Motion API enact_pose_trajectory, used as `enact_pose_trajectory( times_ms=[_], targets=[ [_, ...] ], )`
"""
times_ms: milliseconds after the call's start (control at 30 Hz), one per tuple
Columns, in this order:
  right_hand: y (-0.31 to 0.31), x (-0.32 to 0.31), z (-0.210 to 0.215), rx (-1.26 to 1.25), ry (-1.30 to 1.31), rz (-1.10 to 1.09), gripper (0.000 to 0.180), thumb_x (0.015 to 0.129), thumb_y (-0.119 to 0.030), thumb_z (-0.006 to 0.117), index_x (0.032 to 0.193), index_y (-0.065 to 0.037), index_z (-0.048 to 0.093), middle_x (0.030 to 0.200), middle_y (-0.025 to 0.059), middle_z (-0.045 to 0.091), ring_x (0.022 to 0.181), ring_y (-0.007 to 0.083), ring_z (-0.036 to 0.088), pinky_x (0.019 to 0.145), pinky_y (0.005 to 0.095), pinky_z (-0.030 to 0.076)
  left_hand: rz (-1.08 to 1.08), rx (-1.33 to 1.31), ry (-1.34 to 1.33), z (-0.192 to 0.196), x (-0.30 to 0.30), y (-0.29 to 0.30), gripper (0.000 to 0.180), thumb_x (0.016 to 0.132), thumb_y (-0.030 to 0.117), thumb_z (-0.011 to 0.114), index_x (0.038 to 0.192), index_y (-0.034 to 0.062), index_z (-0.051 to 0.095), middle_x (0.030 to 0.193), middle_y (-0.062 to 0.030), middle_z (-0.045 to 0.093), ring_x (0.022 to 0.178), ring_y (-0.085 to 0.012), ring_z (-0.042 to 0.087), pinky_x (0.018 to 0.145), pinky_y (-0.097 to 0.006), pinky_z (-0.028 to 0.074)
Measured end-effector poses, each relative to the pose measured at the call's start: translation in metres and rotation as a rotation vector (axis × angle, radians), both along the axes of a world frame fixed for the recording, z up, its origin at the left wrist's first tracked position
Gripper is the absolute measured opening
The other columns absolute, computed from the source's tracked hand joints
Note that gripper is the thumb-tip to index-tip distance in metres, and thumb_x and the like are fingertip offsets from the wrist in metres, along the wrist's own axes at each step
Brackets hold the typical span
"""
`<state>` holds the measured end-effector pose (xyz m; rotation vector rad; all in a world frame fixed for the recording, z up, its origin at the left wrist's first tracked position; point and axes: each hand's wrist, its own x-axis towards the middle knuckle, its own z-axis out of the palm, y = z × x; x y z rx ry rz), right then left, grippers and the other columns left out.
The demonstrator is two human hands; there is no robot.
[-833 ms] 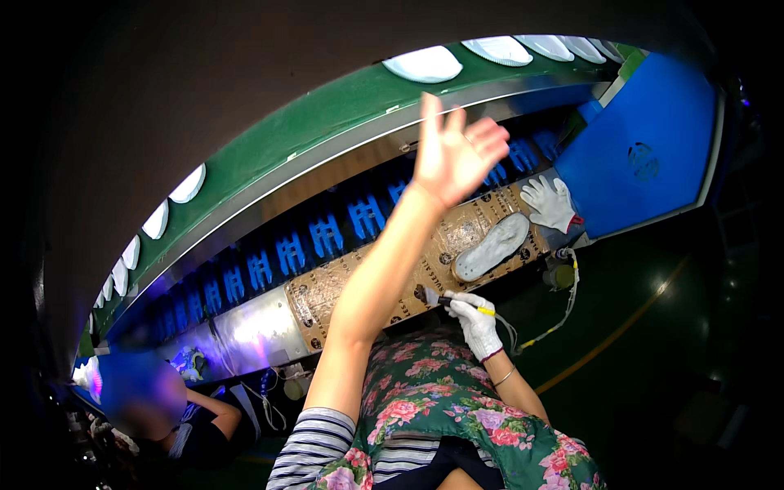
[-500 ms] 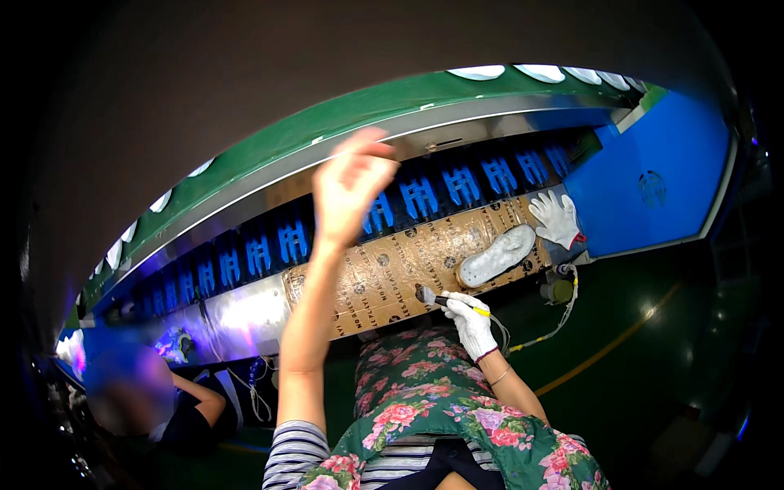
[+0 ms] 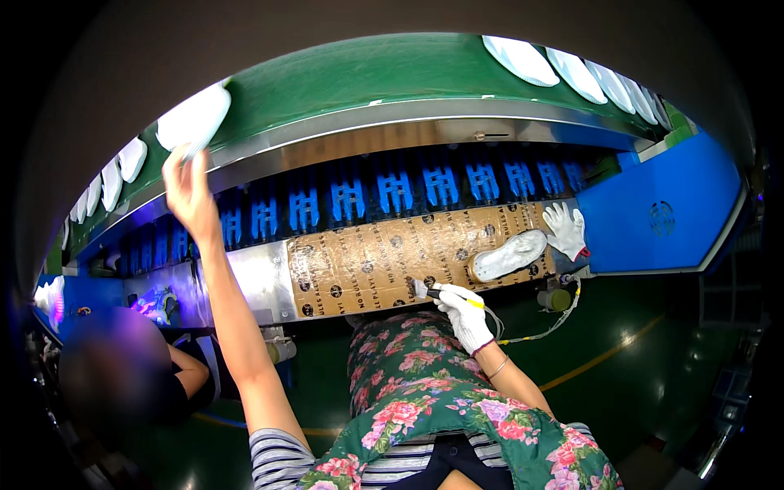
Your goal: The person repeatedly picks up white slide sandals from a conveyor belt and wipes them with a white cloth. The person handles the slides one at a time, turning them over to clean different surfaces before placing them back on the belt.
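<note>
My left hand (image 3: 189, 196), bare and slightly blurred, reaches far over to the green conveyor belt (image 3: 351, 77). Its fingers are apart at the lower edge of a white shoe sole (image 3: 196, 118); whether they touch it I cannot tell. In a white knitted glove, my right hand (image 3: 464, 317) is closed round a brush (image 3: 423, 290) with a black and yellow handle and pale bristles. A thin hose runs from the handle. The bristles are over the brown printed cardboard (image 3: 359, 269). Right of the brush, a white-coated sole with a tan rim (image 3: 510, 255) lies on that cardboard.
A spare white glove (image 3: 565, 229) lies at the work surface's right end, beside a blue panel (image 3: 653, 216). Blue slotted holders (image 3: 394, 192) line the gap before the belt. More white soles (image 3: 523, 61) ride the belt. A co-worker's arm (image 3: 192, 371) shows at lower left.
My left hand has swung left and farther out, to the sole on the belt. My right hand has shifted slightly left and still holds the brush. The view has turned somewhat, showing more belt.
</note>
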<state>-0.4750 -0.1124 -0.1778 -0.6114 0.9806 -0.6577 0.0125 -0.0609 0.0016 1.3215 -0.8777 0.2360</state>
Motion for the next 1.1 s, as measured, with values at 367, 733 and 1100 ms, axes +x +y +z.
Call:
enact_pose_trajectory(
  times_ms=[367, 733, 1100],
  targets=[
    [-0.044, 0.008, 0.061, -0.136, -0.266, -0.035, 0.022, 0.088, 0.004, 0.067, 0.110, 0.003, 0.070, 0.115, 0.0204, 0.071, 0.092, 0.0252, 0.070, 0.078, 0.0313, 0.056, -0.096, -0.302, 0.739, 0.004, -0.086, 0.151, 0.058, 0.096, 0.041, 0.045, 0.138, 0.0030, 0.051, 0.122, -0.0190, 0.065, 0.111, -0.0353, 0.065, 0.100, -0.051, 0.052],
    [-0.004, 0.095, 0.168, -0.723, -0.098, 0.556, 0.012, 0.081, 0.005, 0.076, 0.092, 0.002, 0.077, 0.098, 0.0132, 0.076, 0.088, 0.0169, 0.071, 0.079, 0.0293, 0.057, -1.055, -0.314, 1.800, -0.131, -0.273, 0.116, 0.115, 0.082, 0.093, 0.032, 0.150, 0.0009, 0.038, 0.135, -0.0263, 0.058, 0.125, -0.0430, 0.058, 0.109, -0.055, 0.044],
    [-0.018, 0.124, 0.174, -1.502, -0.025, 0.498, 0.033, 0.076, -0.001, 0.079, 0.108, -0.008, 0.078, 0.105, 0.0106, 0.076, 0.097, 0.0256, 0.071, 0.086, 0.0369, 0.056, -0.918, -0.274, 1.561, -0.078, -0.292, 0.085, 0.108, 0.086, 0.089, 0.010, 0.154, 0.0087, 0.031, 0.135, -0.0173, 0.056, 0.114, -0.0333, 0.061, 0.100, -0.047, 0.051]
  ],
)
